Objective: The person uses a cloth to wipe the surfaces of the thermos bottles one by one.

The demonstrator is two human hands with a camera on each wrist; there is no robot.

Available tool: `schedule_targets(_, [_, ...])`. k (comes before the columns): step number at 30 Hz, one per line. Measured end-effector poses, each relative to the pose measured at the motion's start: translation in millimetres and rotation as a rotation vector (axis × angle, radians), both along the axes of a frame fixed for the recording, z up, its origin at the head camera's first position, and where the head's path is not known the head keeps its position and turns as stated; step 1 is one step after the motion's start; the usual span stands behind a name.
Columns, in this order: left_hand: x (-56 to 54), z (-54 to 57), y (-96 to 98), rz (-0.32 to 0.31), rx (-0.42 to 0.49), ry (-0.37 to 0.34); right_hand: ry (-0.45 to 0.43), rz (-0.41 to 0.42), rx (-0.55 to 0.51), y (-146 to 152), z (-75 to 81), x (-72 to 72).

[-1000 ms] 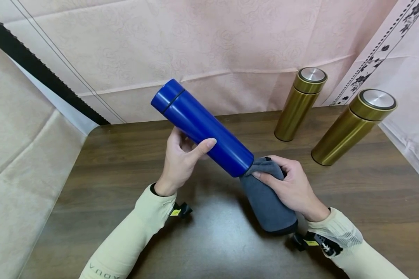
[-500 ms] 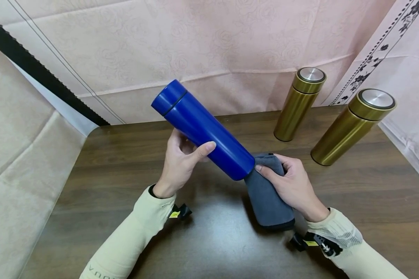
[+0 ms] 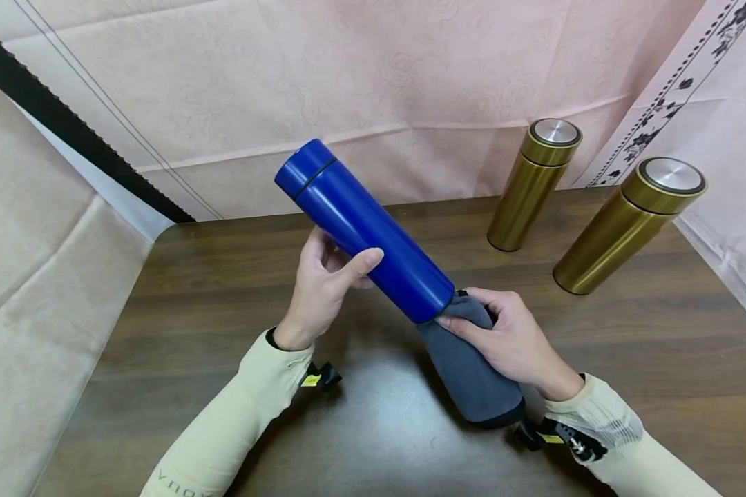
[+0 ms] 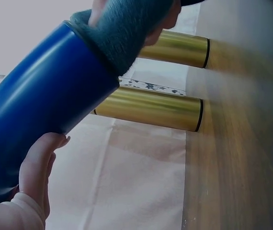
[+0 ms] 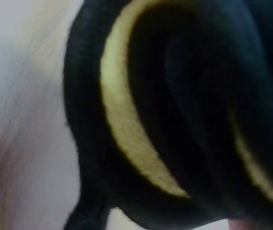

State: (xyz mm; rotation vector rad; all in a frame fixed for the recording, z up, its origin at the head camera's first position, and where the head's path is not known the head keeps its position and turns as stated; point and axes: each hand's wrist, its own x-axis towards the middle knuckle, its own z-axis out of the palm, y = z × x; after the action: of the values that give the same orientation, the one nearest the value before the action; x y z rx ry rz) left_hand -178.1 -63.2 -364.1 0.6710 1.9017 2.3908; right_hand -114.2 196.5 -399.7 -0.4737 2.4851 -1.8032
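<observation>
A blue thermos flask (image 3: 373, 238) is held tilted above the table, its lid end up to the left and its base down to the right. My left hand (image 3: 323, 293) grips it round the middle, thumb across the front. My right hand (image 3: 512, 345) pinches a folded grey cloth (image 3: 472, 373) with a dark edge, pressed against the flask's base. In the left wrist view the cloth (image 4: 129, 33) covers part of the base rim. Close up in the right wrist view, the folds of the cloth (image 5: 127, 110) show a dark border and a yellowish layer.
Two gold thermos flasks with silver-topped lids stand at the back right: one gold flask (image 3: 531, 186) near the back edge, the other gold flask (image 3: 628, 228) closer and further right. A pale cloth backdrop (image 3: 373, 90) rises behind the brown wooden table (image 3: 180, 310).
My right hand and the cloth shift slightly right, then back left and down along the flask's base. The blue flask and left hand stay nearly in place.
</observation>
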Motion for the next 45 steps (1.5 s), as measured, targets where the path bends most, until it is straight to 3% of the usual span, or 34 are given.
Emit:
schedule_targets(12, [-2.1,1.3,-1.4,-0.010,-0.008,-0.020,0.070,-0.014,-0.056,2.2,2.9,3.3])
schedule_targets(21, [-5.0,0.9,-4.7,-0.001,-0.037,-0.017,0.080,-0.095,-0.080,1.8,1.1,1.1])
schedule_targets(32, [-1.2,1.0,-2.9,0.015,-0.039,0.008,-0.033,-0.201,-0.027,4.5,-0.7,-4.9])
schedule_targets(45, [2.6,1.3,1.6,-0.013,0.007,0.009,-0.013,-0.047,0.007,3.3,-4.9,-5.6])
